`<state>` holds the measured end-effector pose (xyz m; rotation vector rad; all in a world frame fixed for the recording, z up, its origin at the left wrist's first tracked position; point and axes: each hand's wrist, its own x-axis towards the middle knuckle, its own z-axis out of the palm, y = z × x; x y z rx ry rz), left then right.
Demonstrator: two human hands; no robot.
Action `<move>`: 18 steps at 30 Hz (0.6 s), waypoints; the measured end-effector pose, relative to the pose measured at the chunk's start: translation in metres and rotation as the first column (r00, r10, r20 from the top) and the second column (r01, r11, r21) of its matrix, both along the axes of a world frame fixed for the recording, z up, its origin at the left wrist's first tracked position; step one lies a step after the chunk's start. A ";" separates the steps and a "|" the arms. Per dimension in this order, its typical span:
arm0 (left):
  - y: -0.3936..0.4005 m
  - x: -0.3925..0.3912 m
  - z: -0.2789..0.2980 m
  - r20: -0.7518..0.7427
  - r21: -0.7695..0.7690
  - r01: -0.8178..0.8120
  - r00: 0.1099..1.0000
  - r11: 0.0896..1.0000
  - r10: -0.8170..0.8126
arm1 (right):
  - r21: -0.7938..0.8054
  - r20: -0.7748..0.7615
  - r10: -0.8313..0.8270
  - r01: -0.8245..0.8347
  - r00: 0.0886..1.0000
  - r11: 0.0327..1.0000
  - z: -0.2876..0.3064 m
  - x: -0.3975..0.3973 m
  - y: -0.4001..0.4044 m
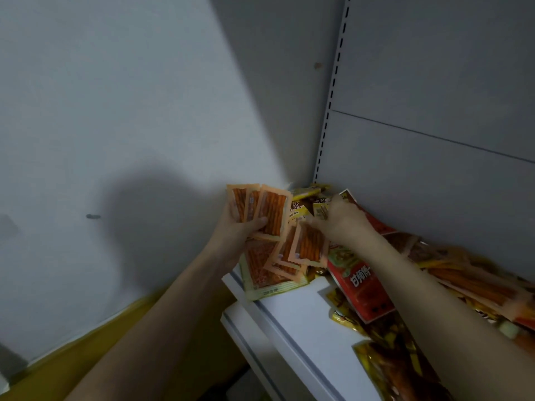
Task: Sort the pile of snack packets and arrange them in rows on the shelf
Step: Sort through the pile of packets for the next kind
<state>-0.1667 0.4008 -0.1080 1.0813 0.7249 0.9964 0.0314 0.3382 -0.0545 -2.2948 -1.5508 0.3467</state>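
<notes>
Packets of orange sticks (307, 244) are lying just under your right hand (343, 219), which is pinching one – your left hand (240, 227) is gripping a fan of them (260, 208), beside the pile (434, 273) on the shelf (301, 322).

White shelf (292, 322), heaped snack packets (359, 287) on it

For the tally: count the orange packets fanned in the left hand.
3 show: left, middle and front right of the fan in the left hand; more may hide behind.

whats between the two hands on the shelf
In the head view, yellow packets and orange stick packets of the pile lie between the left hand and right hand.
</notes>
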 end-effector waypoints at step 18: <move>-0.017 -0.011 0.004 -0.049 0.074 0.012 0.999 0.997 -0.008 | 0.188 -0.934 0.090 0.261 0.345 0.947 0.011 -0.012 -0.043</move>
